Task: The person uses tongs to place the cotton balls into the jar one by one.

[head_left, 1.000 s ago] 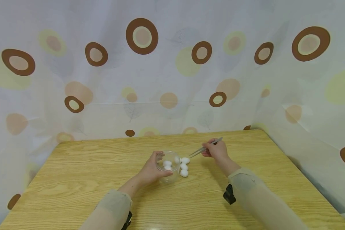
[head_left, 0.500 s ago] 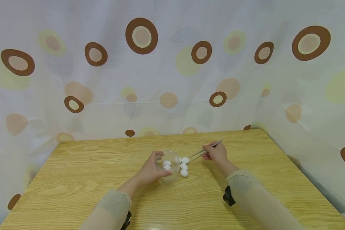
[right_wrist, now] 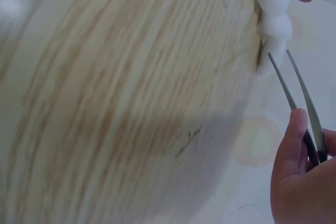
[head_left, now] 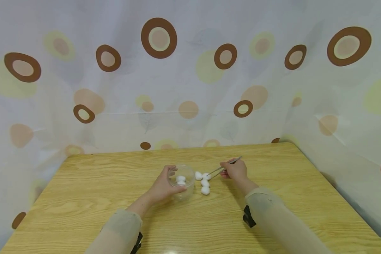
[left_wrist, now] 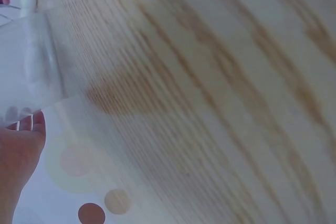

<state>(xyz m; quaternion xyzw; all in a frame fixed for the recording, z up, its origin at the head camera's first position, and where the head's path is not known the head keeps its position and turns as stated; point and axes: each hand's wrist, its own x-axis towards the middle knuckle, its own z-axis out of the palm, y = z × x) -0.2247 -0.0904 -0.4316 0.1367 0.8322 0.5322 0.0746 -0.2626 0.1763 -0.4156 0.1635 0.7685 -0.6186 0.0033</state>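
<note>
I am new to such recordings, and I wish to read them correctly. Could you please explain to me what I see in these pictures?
There is no machine here, only a person working bare-handed. The wide view comes from a camera worn on the head, the two close views from cameras on the wrists. The left hand holds a clear container with white balls inside. The right hand holds metal tweezers, tips apart, at one of four balls lying outside on the wooden table.

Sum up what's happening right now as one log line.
Left hand: holds clear container, white balls inside | Right hand: holds tweezers, tips apart near a white ball | Table: four white balls
</note>
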